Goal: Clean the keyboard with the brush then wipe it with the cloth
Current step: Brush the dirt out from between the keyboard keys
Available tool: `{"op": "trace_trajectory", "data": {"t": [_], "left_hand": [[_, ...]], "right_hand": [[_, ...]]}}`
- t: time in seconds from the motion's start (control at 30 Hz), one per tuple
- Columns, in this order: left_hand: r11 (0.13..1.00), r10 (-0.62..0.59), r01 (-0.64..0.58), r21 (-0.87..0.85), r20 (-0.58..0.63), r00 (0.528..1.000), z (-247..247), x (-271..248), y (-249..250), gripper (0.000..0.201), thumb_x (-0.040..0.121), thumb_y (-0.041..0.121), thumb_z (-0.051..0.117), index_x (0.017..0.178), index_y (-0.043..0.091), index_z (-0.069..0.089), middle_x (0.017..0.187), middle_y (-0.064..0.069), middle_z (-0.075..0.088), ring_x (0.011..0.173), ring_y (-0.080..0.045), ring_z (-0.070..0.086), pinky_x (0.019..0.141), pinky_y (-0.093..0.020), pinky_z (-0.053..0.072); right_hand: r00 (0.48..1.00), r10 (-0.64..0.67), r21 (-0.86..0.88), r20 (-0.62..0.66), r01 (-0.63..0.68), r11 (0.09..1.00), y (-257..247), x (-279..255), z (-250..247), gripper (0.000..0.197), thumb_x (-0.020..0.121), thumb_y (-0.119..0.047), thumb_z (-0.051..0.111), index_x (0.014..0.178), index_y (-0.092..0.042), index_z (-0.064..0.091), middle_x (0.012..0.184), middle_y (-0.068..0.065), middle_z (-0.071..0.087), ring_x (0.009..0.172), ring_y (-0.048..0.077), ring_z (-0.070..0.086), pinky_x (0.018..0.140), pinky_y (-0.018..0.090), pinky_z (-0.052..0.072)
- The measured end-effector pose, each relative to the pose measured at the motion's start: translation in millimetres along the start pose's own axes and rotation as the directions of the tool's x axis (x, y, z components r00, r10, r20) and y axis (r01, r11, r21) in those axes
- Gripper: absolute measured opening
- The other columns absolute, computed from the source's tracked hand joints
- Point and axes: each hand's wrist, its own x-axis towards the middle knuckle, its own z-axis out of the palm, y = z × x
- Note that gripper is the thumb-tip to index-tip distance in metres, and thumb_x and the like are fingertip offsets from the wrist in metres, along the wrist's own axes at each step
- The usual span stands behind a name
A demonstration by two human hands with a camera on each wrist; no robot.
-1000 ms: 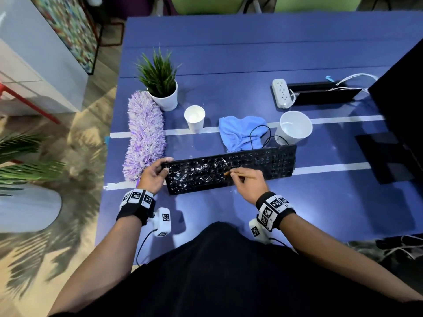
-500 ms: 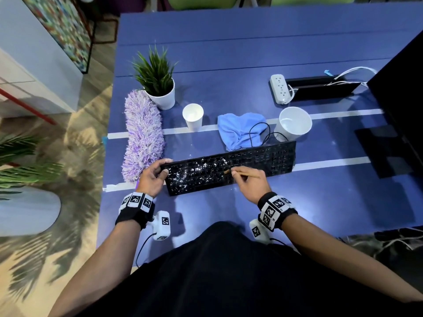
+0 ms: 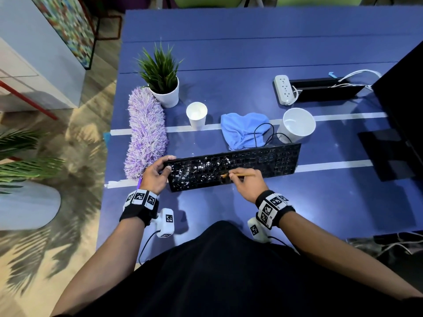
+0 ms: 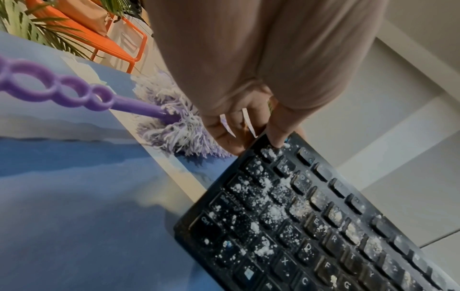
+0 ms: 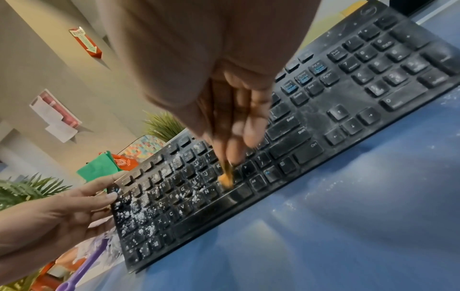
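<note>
keyboard (image 3: 233, 169): flat on the table (image 3: 251, 49), left half all white crumbs
right hand (image 3: 248, 183): pinching a thin brush (image 3: 239, 175), tip mid-keys
left hand (image 3: 158, 173): gripping the left end
cloth (image 3: 240, 129): just behind, untouched
risk: probably crumbs flicked onto the table, or pushed between keys

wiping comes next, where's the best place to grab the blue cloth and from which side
Probably the bunched far-left hump of the blue cloth, pinched from above: the keyboard cable loops over its right part, so lifting there may snag.
</note>
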Motion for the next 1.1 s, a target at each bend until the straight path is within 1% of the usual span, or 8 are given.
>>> {"op": "trace_trajectory", "data": {"t": [0.2, 0.33, 0.43, 0.5, 0.7, 0.8, 0.93, 1.1], "left_hand": [[1.000, 0.018, -0.018, 0.002, 0.007, 1.000, 0.0, 2.4, 2.1, 0.033, 0.094, -0.011, 0.051, 0.116, 0.012, 0.060, 0.116, -0.008, 0.064, 0.109, -0.017, 0.059, 0.095, -0.010, 0.044], [1.000, 0.012, -0.012, 0.015, -0.005, 1.000, 2.1, 0.5, 4.8, 0.034, 0.094, -0.012, 0.050, 0.118, 0.009, 0.060, 0.116, -0.006, 0.064, 0.099, 0.003, 0.062, 0.091, -0.007, 0.043], [1.000, 0.007, -0.007, 0.025, 0.006, 1.000, -0.8, 0.9, 0.8, 0.035, 0.093, -0.012, 0.051, 0.118, 0.010, 0.060, 0.116, -0.006, 0.064, 0.095, 0.013, 0.061, 0.091, -0.009, 0.044], [0.999, 0.001, -0.001, 0.032, 0.006, 1.000, -1.6, 0.3, -0.8, 0.036, 0.093, -0.013, 0.051, 0.118, 0.012, 0.060, 0.115, -0.004, 0.065, 0.094, 0.013, 0.061, 0.088, -0.007, 0.044], [0.999, -0.006, 0.005, 0.035, 0.003, 1.000, -0.9, 1.8, 2.6, 0.034, 0.093, -0.012, 0.051, 0.114, 0.013, 0.061, 0.112, -0.002, 0.065, 0.099, 0.002, 0.062, 0.092, -0.007, 0.043], [0.999, 0.008, -0.008, 0.037, -0.007, 1.000, 0.5, 2.9, 5.6, 0.033, 0.093, -0.012, 0.050, 0.115, 0.010, 0.061, 0.113, -0.004, 0.064, 0.096, 0.014, 0.060, 0.092, -0.006, 0.042], [0.999, 0.011, -0.011, 0.031, 0.004, 1.000, 0.2, 3.3, 4.8, 0.032, 0.094, -0.012, 0.050, 0.115, 0.010, 0.061, 0.114, -0.006, 0.064, 0.106, -0.007, 0.059, 0.096, -0.009, 0.042], [0.998, 0.013, -0.014, 0.054, 0.015, 1.000, -2.3, 1.1, 4.4, 0.034, 0.093, -0.010, 0.053, 0.115, 0.014, 0.061, 0.113, -0.002, 0.066, 0.100, 0.005, 0.060, 0.096, -0.009, 0.042]], "right_hand": [[0.999, 0.023, -0.003, 0.030, -0.023, 1.000, -2.2, 1.9, 3.5, 0.020, 0.092, -0.023, 0.060, 0.101, -0.012, 0.073, 0.097, 0.003, 0.074, 0.082, 0.012, 0.067, 0.084, 0.023, 0.053], [0.999, -0.044, 0.034, 0.009, 0.044, 0.998, -5.4, 0.2, 4.9, 0.019, 0.092, -0.019, 0.061, 0.102, -0.009, 0.074, 0.097, 0.002, 0.074, 0.079, 0.005, 0.063, 0.078, 0.009, 0.046], [0.999, -0.046, 0.071, -0.007, 0.046, 0.996, -8.8, -0.2, 8.1, 0.017, 0.091, -0.018, 0.062, 0.100, -0.010, 0.074, 0.090, 0.004, 0.074, 0.074, 0.009, 0.064, 0.076, 0.017, 0.051], [0.999, -0.019, 0.043, 0.034, 0.018, 0.999, -10.2, 1.1, 9.3, 0.018, 0.091, -0.020, 0.061, 0.101, -0.010, 0.073, 0.091, 0.004, 0.074, 0.077, 0.012, 0.067, 0.079, 0.022, 0.053], [0.995, -0.019, -0.035, 0.095, 0.022, 0.999, -6.9, 1.8, 13.3, 0.019, 0.092, -0.018, 0.059, 0.092, -0.009, 0.075, 0.091, 0.000, 0.074, 0.068, 0.001, 0.058, 0.076, 0.013, 0.047], [0.994, -0.097, 0.068, -0.041, 0.099, 0.993, -8.0, 1.4, 14.9, 0.017, 0.090, -0.021, 0.062, 0.097, -0.010, 0.075, 0.096, 0.001, 0.074, 0.080, 0.007, 0.065, 0.081, 0.017, 0.052], [0.995, -0.028, -0.068, 0.092, 0.035, 0.997, -5.4, 7.0, 19.1, 0.018, 0.090, -0.029, 0.063, 0.096, -0.017, 0.075, 0.101, -0.003, 0.072, 0.086, 0.008, 0.063, 0.086, 0.026, 0.052], [0.996, -0.077, 0.043, -0.038, 0.079, 0.996, -10.8, 6.2, 5.7, 0.015, 0.088, -0.022, 0.064, 0.092, -0.014, 0.076, 0.093, -0.001, 0.073, 0.075, 0.003, 0.063, 0.080, 0.019, 0.053]]}}
